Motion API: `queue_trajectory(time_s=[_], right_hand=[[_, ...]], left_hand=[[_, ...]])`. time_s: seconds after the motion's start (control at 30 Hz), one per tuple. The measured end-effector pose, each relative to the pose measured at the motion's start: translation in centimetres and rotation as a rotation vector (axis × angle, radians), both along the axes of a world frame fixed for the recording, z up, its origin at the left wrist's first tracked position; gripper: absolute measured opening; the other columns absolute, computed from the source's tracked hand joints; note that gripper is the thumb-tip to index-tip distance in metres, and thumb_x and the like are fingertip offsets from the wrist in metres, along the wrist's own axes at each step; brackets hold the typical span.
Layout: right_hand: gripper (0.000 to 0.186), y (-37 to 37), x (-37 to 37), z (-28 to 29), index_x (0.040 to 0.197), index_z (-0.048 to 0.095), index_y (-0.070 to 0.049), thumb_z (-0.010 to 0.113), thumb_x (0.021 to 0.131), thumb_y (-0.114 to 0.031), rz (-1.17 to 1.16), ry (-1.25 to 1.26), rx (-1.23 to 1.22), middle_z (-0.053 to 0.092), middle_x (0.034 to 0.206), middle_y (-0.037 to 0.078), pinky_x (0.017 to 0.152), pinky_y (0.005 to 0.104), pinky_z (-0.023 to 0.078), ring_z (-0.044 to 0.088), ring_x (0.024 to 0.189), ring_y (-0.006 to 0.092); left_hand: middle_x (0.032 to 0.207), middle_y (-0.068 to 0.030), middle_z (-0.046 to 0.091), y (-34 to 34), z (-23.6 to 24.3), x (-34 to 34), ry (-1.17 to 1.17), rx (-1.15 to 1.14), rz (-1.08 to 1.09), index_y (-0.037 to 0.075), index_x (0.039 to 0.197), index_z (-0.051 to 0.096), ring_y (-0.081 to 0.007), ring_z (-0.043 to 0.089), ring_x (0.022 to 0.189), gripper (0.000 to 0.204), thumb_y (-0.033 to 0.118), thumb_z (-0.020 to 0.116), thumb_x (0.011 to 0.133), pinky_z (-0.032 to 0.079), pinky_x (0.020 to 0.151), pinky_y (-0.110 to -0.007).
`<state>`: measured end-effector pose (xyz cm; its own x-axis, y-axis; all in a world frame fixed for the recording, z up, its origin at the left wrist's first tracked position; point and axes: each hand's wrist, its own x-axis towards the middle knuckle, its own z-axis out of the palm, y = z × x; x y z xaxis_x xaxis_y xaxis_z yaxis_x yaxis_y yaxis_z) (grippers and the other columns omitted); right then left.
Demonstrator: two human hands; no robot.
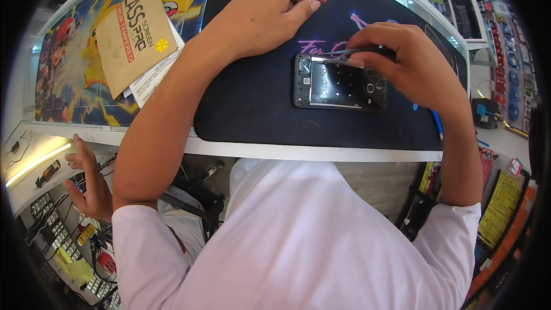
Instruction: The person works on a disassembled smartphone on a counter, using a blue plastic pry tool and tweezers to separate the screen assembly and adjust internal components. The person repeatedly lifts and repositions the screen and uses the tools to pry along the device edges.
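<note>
A white counter (315, 150) carries everything, with a black mat (252, 103) spread over its middle and a colourful illustrated mat (63, 74) to its left. On the illustrated mat lies a tan envelope (135, 51), overlapping some white paper (154, 83). The left hand (267, 17) is poised above the black mat, well apart from the phone, its fingers curled towards the thumb; whether it pinches anything small cannot be told. The right hand (410, 60) grips a thin grey tool between thumb and fingers at the phone's far edge. The phone (338, 82) itself lies flat on the black mat, crosswise before the person, its right end partly behind that hand. Its outer cover looks to be off already, since a dark inner frame shows around a glossy rectangle (333, 90), so the work seems under way rather than finished. Smaller parts, a pale square piece (306, 81) and a ring-shaped piece (370, 88), sit in the frame, apparently in place; closing the phone up appears not yet done.
</note>
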<state>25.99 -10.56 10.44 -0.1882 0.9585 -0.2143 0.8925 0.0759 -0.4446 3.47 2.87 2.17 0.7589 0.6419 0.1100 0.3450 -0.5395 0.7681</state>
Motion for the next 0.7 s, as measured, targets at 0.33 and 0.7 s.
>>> queue_trajectory(time_s=[0.33,0.7], right_hand=[[0.021,1.5,-1.2,0.9,0.101,0.080,0.001,0.079,0.099,-0.020,0.155,-0.195,0.173,0.078,0.090,0.018,0.077,0.0472,0.057,0.074,0.083,0.0397],[0.018,2.3,-3.9,2.6,0.096,0.081,0.000,0.081,0.097,-0.017,0.146,-0.254,0.094,0.076,0.080,0.019,0.073,0.0455,0.056,0.073,0.075,0.0367]], left_hand=[[0.147,-0.0103,0.061,-7.9,1.5,-5.2,0.124,0.257,0.048,0.008,0.140,0.068,-0.0337,0.055,0.139,0.068,0.045,0.091,0.088,0.042,0.118,-0.045],[0.154,-0.0076,0.057,-8.8,-0.6,-5.4,0.131,0.298,0.076,0.012,0.143,0.066,-0.0319,0.046,0.151,0.084,0.052,0.097,0.076,0.032,0.127,-0.050]])
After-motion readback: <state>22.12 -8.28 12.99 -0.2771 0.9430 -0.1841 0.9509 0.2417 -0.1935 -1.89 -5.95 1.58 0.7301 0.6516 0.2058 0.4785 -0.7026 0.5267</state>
